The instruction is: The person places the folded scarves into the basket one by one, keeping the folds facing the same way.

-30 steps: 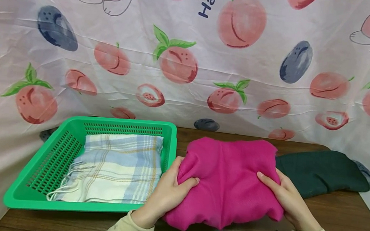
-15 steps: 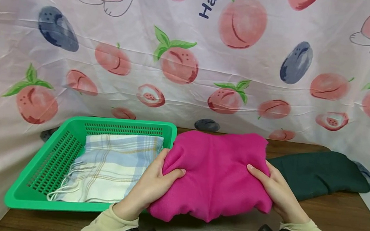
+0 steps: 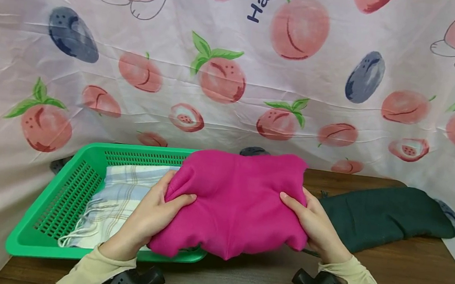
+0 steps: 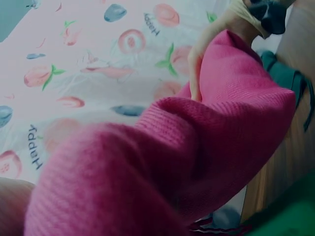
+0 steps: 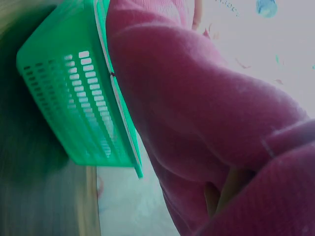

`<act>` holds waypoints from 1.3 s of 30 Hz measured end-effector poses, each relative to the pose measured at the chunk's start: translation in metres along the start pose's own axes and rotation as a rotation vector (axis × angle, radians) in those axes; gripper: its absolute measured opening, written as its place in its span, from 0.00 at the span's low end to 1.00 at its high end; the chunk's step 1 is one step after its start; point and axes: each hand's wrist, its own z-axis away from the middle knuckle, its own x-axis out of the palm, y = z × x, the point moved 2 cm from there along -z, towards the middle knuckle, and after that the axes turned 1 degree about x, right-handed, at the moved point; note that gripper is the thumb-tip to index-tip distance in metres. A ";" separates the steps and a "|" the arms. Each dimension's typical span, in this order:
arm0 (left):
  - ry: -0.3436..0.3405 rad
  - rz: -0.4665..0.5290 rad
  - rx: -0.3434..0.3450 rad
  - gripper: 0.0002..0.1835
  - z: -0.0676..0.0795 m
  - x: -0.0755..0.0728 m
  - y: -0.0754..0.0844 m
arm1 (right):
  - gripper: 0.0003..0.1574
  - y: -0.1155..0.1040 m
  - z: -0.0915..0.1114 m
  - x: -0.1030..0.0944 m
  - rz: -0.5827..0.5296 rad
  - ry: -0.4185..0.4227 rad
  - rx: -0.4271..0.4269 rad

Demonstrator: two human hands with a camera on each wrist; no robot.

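Observation:
A folded bright pink scarf is held up by its two sides, in front of the basket's right end. My left hand grips its left side, with the thumb on top and the fingers hidden underneath. On the opposite side my right hand grips it the same way. Behind and to the left, a folded blue, white and tan plaid scarf with fringe lies in a green plastic basket. Pink cloth fills much of the left wrist view, and the right hand's fingers are partly buried in folds in the right wrist view.
A folded dark green cloth lies on the brown wooden table at the right. The basket's perforated wall stands near the pink scarf. A fruit-printed curtain hangs behind the table.
Both hands have carried the pink scarf leftward and slightly up. It has come from beside the basket to over its right part, now covering some of the plaid scarf from view.

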 end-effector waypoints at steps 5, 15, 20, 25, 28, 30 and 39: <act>0.024 -0.047 -0.006 0.22 0.002 -0.017 -0.006 | 0.31 0.003 -0.008 0.020 -0.019 0.022 0.010; 0.045 -0.184 -0.005 0.26 0.001 -0.049 -0.014 | 0.26 0.000 -0.022 0.051 -0.066 0.011 -0.004; 0.062 -0.239 -0.023 0.28 -0.002 -0.065 -0.017 | 0.26 -0.002 -0.027 0.066 -0.053 -0.039 -0.026; 0.088 -0.330 -0.051 0.30 -0.004 -0.082 -0.024 | 0.26 -0.002 -0.033 0.083 -0.043 -0.095 -0.046; 0.096 -0.379 -0.046 0.31 -0.004 -0.094 -0.027 | 0.27 -0.003 -0.035 0.093 -0.052 -0.144 -0.049; 0.099 -0.407 -0.044 0.31 -0.004 -0.102 -0.029 | 0.29 -0.004 -0.037 0.100 -0.054 -0.174 -0.048; 0.128 -0.481 -0.021 0.28 -0.003 -0.136 -0.041 | 0.31 -0.005 -0.045 0.128 -0.019 -0.240 -0.048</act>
